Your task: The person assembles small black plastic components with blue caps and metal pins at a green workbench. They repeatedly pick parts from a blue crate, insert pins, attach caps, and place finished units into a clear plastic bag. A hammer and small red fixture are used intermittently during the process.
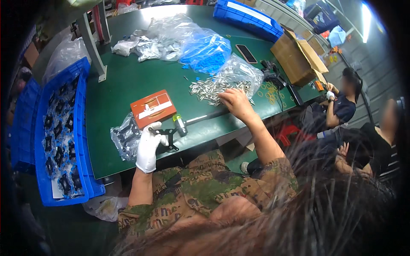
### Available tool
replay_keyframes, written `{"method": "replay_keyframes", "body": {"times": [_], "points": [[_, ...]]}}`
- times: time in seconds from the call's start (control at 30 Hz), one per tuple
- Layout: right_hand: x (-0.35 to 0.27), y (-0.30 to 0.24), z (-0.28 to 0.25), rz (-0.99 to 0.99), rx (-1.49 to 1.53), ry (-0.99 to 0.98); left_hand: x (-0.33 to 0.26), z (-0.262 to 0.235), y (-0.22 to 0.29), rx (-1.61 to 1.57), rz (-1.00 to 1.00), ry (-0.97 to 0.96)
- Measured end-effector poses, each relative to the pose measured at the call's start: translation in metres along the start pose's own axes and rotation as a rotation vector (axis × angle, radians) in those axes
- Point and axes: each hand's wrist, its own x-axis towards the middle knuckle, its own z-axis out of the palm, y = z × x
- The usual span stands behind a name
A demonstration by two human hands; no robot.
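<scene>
My left hand (147, 149), in a white glove, grips a black X-shaped bracket (170, 138) above the table's front edge. My bare right hand (237, 103) rests at a pile of small silver metal pins (205, 90). Its fingers are bent together at the pins; whatever they pinch is too small to make out. Between the hands lies a mallet (180, 125) with a black and yellow-green head, its handle pointing to my right hand. Beyond my left hand sits a red-brown box (153, 109), beside a clear bag of black parts (127, 138).
A long blue crate (83, 111) of bagged black parts stands left of the green table (115, 87). Farther back are a bag of blue pieces (205, 51), a phone (246, 53) and a cardboard box (294, 59). Yellowish rings (270, 91) lie rightward. Two people sit at right.
</scene>
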Motion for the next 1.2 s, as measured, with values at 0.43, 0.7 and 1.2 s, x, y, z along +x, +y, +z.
{"method": "replay_keyframes", "body": {"times": [0.43, 0.7, 1.2], "points": [[0.025, 0.022, 0.043, 0.042, -0.096, 0.037, -0.067, 0.064, -0.059, -0.018, -0.345, -0.198], [0.024, 0.034, 0.046, 0.178, 0.190, 0.211, -0.072, 0.065, -0.073, -0.032, -0.352, -0.192], [0.020, 0.028, 0.031, 0.243, 0.231, 0.259, -0.069, 0.065, -0.080, 0.028, -0.348, -0.237]]}}
